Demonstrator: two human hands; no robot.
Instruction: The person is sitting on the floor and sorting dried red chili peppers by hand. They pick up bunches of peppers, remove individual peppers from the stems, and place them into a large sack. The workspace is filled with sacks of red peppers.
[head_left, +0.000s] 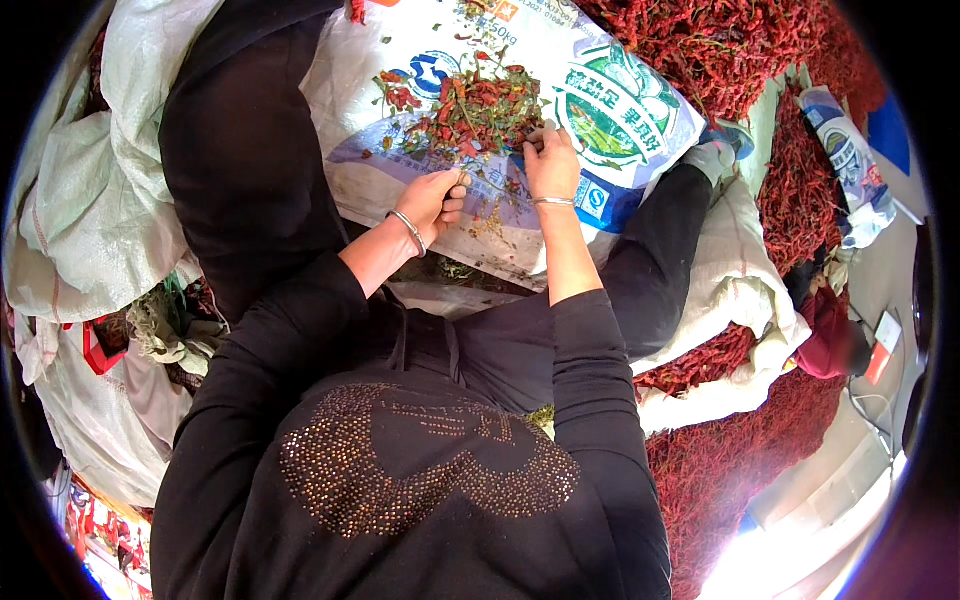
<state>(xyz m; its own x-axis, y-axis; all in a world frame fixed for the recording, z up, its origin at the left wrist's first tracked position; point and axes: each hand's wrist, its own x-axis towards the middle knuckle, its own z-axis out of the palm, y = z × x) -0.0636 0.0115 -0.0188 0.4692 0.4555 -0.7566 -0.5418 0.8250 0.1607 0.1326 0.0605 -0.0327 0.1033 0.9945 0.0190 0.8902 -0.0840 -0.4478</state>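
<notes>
A small heap of broken dried red chilies and green leafy bits (487, 112) lies on a flat white printed plastic sack (360, 67), spread before me between my legs. My right hand (553, 161) is at the heap's right edge, its fingertips bent down against the pieces; whether they grip any is hidden. Nearer to me, just below the heap, my left hand (435, 201) has its fingers curled in and the thumb pressed on top. What may be inside that hand cannot be seen. Pale seeds and crumbs (491, 221) are scattered on the sack between my wrists.
Whole dried red chilies (720, 52) are piled high at the upper right. An open woven sack (739, 255) with chilies stands by my right leg. White woven sacks (90, 202) crowd the left. Another person in a dark red top (821, 334) is at the far right.
</notes>
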